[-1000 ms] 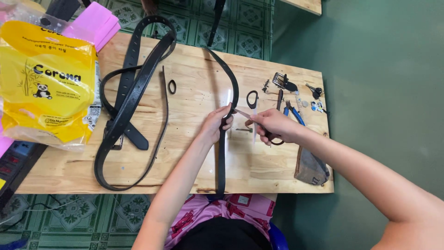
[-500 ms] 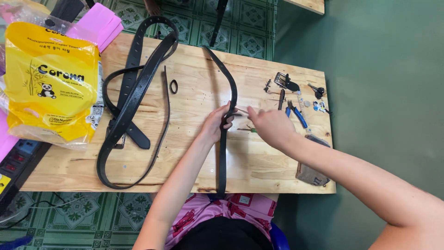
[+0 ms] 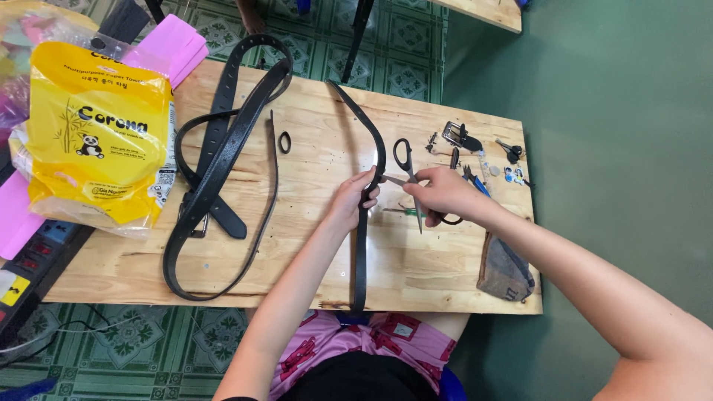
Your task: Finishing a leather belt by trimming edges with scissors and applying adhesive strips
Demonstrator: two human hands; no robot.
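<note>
A long black belt strap point(image 3: 362, 245) runs down the middle of the wooden table point(image 3: 312, 260), curving at its far end and hanging over the near edge, where its tip is lost against the person's pink clothing. The left hand point(image 3: 353, 200) is closed around the strap about halfway along, fingers wrapped over it. Just to the right, the right hand point(image 3: 438, 194) is clenched on a pair of scissors point(image 3: 410, 178); one black loop handle shows above the fingers, a second dark loop pokes out below the hand, and the blades cross behind the knuckles (whether they touch the strap cannot be told).

Left of the strap lie a thin dark strip point(image 3: 273, 163) and a small black loop point(image 3: 284, 142), then a tangle of wider black belts point(image 3: 215, 171) whose overlaps are hard to separate. A yellow plastic packet point(image 3: 96, 141) sits at the table's left edge, partly covering pink sheets point(image 3: 167, 48) that run out of the frame.

To the right, small tools and a metal buckle point(image 3: 454, 135) are scattered near the far corner, too small to identify singly; blue-handled pliers point(image 3: 475, 182) are half hidden by the right wrist. A brownish leather scrap point(image 3: 503, 269) lies by the forearm.
</note>
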